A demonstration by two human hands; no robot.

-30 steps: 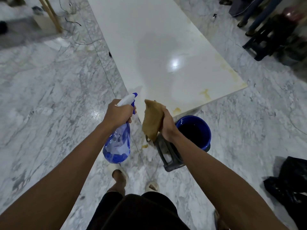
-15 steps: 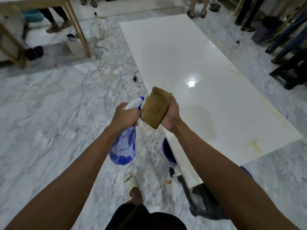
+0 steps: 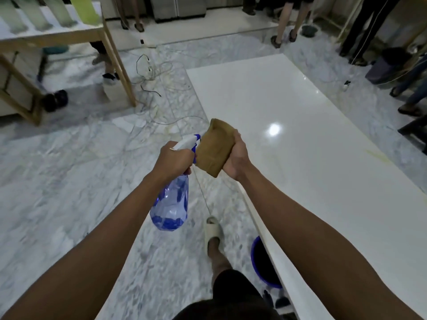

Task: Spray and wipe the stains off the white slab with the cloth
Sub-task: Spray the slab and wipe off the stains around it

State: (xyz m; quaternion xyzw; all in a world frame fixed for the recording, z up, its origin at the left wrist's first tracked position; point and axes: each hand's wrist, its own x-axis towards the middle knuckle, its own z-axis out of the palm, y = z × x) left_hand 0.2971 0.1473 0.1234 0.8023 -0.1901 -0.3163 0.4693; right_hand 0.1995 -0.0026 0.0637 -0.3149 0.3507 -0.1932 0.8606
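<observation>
Since the cloth [image 3: 216,150] is a soft, limp, brown-tan rag bunched into a thick wad, it should weigh almost nothing and mould to whatever presses it, so a full-palm grasp round its middle looks the sensible hold for scrubbing. The right hand [image 3: 235,158] has it exactly so, fingers and thumb curled round the wad, held up in the air above the near-left edge of the white slab [image 3: 300,135] and not touching it. Just beside it, the left hand [image 3: 173,160] is wrapped round the neck of the spray bottle [image 3: 172,204], its white and blue nozzle almost against the cloth; whether a finger is on the trigger cannot be told. That clear blue plastic body, seemingly part full, will likely be light, rigid and perhaps slick if wet, so the neck is the safest grip. Glossy and hard, the slab lies low over the marble floor [image 3: 69,181], with a yellowish stain [image 3: 375,154] streaking its right edge, well apart from both hands. A blue bucket [image 3: 263,262] sits partly under its near edge.
</observation>
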